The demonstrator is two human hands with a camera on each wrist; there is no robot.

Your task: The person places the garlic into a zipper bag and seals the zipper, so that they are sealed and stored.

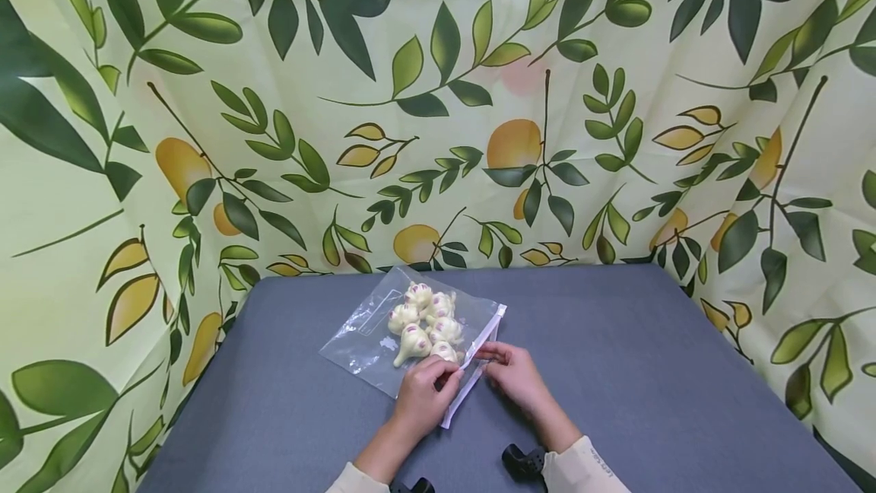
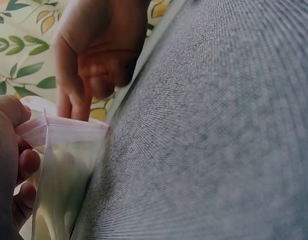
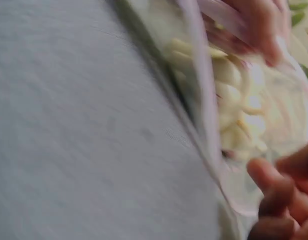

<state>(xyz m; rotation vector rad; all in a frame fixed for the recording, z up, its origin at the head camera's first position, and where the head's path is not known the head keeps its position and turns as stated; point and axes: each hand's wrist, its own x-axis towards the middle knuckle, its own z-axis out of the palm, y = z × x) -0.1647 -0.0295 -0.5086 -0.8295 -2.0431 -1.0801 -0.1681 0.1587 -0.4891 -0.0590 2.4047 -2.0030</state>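
A clear zip bag (image 1: 363, 337) lies on the table with several garlic bulbs (image 1: 414, 345) inside, whitish with purple marks. Its pale slider strip faces the person, and its mouth (image 3: 209, 100) gapes in the right wrist view. My left hand (image 1: 427, 394) pinches the near rim of the bag, thumb against fingers. At the right part of the mouth is my right hand (image 1: 516, 379). Two of its fingers (image 2: 76, 102) reach down at the opening in the left wrist view, the others bent. The bag's edge partly hides those fingertips.
The grey cloth-covered table (image 1: 616, 371) spreads around the bag. A curtain (image 1: 452, 135) printed with leaves and fruit hangs behind it and along both sides. Black wrist devices (image 1: 523, 462) sit by the sleeves.
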